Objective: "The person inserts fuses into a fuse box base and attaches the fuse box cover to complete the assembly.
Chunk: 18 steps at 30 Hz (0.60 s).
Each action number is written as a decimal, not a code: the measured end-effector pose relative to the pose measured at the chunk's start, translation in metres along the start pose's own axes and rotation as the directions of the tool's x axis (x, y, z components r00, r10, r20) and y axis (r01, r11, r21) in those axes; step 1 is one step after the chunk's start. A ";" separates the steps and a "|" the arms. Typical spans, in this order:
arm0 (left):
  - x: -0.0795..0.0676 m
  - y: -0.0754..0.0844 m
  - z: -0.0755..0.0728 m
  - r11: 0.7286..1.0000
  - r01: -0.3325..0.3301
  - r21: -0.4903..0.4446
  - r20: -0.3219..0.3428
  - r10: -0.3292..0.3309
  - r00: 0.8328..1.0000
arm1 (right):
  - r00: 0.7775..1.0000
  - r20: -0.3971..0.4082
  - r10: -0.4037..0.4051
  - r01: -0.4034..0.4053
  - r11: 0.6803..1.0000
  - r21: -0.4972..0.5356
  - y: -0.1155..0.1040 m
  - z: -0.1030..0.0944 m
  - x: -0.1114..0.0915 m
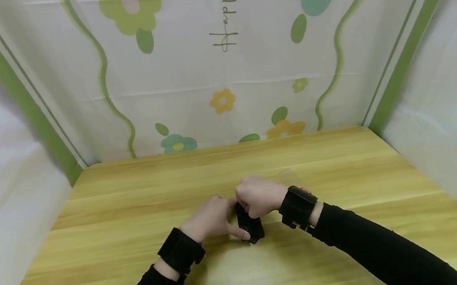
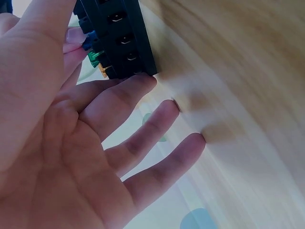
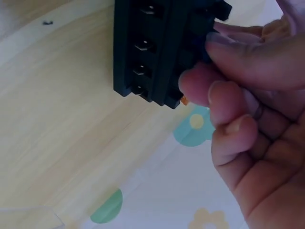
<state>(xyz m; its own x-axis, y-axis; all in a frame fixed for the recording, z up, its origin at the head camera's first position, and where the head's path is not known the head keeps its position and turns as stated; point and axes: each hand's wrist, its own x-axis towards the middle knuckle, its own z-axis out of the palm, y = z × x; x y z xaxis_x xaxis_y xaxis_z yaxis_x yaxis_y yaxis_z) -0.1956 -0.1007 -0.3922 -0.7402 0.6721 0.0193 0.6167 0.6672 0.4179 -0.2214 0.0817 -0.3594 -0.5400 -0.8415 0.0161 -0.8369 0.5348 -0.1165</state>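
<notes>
A black fuse block with a row of metal terminals along its side stands on the table between both hands. My left hand grips it by its ends, thumb at the near end and a finger at the far end; the other fingers are spread toward the table. Above the block, my right hand pinches a small blue fuse at the block's top; fingertips mostly cover it. Beside it a green fuse and an orange fuse sit in the block.
A clear plastic cover lies on the wooden table just beyond the right wrist. White cloth with printed flowers hangs at the table's back edge, and pale cloth walls stand on both sides.
</notes>
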 end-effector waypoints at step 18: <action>-0.001 0.003 -0.001 0.996 0.073 0.058 0.032 -0.075 0.997 | 0.978 -0.170 0.122 -0.090 0.978 0.188 0.019 -0.014 -0.060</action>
<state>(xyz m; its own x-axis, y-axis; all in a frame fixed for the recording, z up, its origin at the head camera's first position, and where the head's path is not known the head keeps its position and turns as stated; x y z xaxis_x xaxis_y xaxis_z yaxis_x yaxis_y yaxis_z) -0.1933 -0.0999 -0.3901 -0.7752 0.6303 -0.0416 0.5757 0.7320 0.3644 -0.2055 0.1436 -0.3485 -0.6456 -0.7444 0.1707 -0.7534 0.5841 -0.3020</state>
